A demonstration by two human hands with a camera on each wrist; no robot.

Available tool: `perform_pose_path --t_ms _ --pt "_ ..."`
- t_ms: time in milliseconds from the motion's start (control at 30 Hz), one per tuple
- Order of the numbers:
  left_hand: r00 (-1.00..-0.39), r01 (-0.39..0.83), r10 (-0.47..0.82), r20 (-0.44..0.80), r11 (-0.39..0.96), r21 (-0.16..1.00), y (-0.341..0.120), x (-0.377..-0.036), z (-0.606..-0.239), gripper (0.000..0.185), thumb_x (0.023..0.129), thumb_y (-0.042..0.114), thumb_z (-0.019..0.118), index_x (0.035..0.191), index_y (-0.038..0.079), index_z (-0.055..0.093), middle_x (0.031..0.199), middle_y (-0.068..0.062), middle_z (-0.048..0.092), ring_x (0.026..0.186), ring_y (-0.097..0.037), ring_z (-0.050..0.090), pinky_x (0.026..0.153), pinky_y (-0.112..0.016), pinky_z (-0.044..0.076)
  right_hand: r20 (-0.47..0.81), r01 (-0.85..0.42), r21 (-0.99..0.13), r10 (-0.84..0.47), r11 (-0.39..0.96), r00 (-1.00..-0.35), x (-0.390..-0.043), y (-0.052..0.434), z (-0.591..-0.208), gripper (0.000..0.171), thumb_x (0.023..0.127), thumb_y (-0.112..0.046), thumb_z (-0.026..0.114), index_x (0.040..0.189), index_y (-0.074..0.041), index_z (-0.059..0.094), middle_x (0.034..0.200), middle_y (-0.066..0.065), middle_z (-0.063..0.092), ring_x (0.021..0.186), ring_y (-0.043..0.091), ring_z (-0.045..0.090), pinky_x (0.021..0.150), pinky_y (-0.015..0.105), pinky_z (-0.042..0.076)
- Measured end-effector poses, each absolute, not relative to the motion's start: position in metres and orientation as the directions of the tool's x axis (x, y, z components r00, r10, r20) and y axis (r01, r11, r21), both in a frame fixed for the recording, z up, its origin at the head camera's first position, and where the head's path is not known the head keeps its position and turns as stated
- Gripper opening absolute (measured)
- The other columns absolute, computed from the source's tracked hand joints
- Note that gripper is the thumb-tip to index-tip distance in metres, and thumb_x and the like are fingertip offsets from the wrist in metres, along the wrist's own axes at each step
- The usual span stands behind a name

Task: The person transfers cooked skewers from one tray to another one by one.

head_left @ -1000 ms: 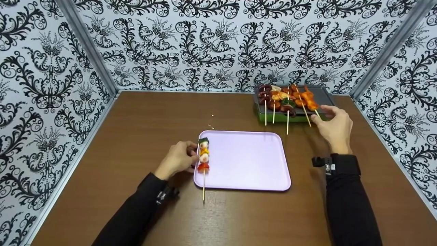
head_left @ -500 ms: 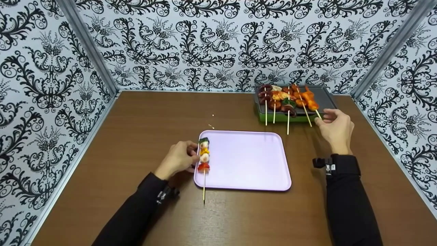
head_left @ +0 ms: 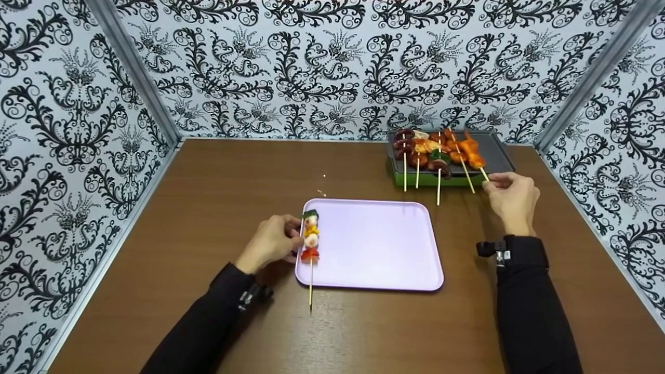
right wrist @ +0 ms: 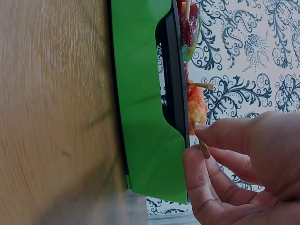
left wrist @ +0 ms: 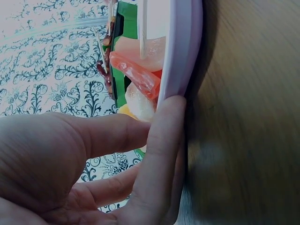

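Observation:
On the left of the lilac tray (head_left: 379, 244) lies a skewer (head_left: 310, 240) with red, white, yellow and green pieces, its stick jutting past the front rim. My left hand (head_left: 273, 239) grips the tray's left rim beside this skewer; the left wrist view shows the thumb (left wrist: 117, 133) on the inner side and a finger (left wrist: 161, 140) along the outside. At the back right, my right hand (head_left: 511, 200) pinches the stick end of an orange meat skewer (head_left: 471, 153), whose food still rests on the grill (head_left: 499, 145). Thumb and forefinger meet around that stick (right wrist: 202, 146) in the right wrist view.
Several other skewers (head_left: 415, 150) lie side by side on the grill, their sticks overhanging its green front (right wrist: 140, 93). A few small crumbs (head_left: 322, 192) are on the brown table (head_left: 234, 176) behind the tray. Patterned walls (head_left: 332, 67) enclose the table's back and sides.
My right hand has shifted slightly toward me, its fingers coming down to the end of the orange skewer's stick. The skewers, the tray and my left hand have stayed in place.

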State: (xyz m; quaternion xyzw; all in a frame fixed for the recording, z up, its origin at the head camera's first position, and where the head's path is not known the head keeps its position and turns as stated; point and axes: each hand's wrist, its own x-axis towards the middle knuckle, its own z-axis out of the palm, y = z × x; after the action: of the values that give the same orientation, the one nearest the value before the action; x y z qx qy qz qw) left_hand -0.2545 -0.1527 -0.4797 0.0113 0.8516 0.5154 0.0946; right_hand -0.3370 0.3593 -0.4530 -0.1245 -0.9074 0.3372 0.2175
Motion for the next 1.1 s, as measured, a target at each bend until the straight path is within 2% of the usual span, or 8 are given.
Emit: perform_pose_path --t_ms 267,600,933,1100 --pt "-0.982 -0.087 0.107 -0.154 0.468 0.88 -0.1531 -0.255 -0.4803 0.043 0.088 -0.005 0.071 0.131 -0.002 0.066 0.093 -0.015 0.065 0.07 -0.025 0.072 0.053 -0.037 0.066 0.323 0.076 -0.649 0.364 0.757 -0.874 -0.3398 0.3609 -0.451 0.027 0.096 -0.03 0.077 0.113 -0.01 0.082 0.105 0.017 0.078 0.098 0.032 0.067 0.082 0.034 0.048" --pt "-0.98 -0.1 0.104 -0.168 0.475 0.874 -0.155 -0.2565 -0.48 0.043 0.088 -0.006 0.071 0.131 0.0 0.066 0.091 -0.014 0.068 0.069 -0.025 0.072 0.053 -0.037 0.066 0.267 0.107 -0.65 0.357 0.753 -0.895 -0.3405 0.3617 -0.4447 0.023 0.095 -0.026 0.077 0.111 -0.01 0.083 0.11 0.015 0.077 0.11 0.038 0.064 0.098 0.049 0.051" --pt "-0.981 -0.102 0.098 -0.169 0.48 0.871 -0.1541 -0.2567 -0.4795 0.043 0.088 -0.006 0.071 0.13 0.001 0.067 0.092 -0.014 0.066 0.072 -0.026 0.072 0.053 -0.037 0.066 0.239 0.131 -0.644 0.36 0.753 -0.902 -0.3401 0.3637 -0.444 0.023 0.095 -0.025 0.077 0.111 -0.01 0.082 0.112 0.016 0.077 0.109 0.038 0.064 0.096 0.049 0.051" --pt "-0.98 -0.105 0.101 -0.173 0.477 0.872 -0.1535 -0.2565 -0.48 0.043 0.088 -0.006 0.071 0.13 0.001 0.067 0.093 -0.013 0.065 0.072 -0.025 0.072 0.054 -0.037 0.067 0.226 0.136 -0.65 0.361 0.748 -0.905 -0.3388 0.3646 -0.4437 0.024 0.094 -0.026 0.078 0.111 -0.009 0.082 0.114 0.018 0.076 0.115 0.041 0.062 0.1 0.051 0.05"
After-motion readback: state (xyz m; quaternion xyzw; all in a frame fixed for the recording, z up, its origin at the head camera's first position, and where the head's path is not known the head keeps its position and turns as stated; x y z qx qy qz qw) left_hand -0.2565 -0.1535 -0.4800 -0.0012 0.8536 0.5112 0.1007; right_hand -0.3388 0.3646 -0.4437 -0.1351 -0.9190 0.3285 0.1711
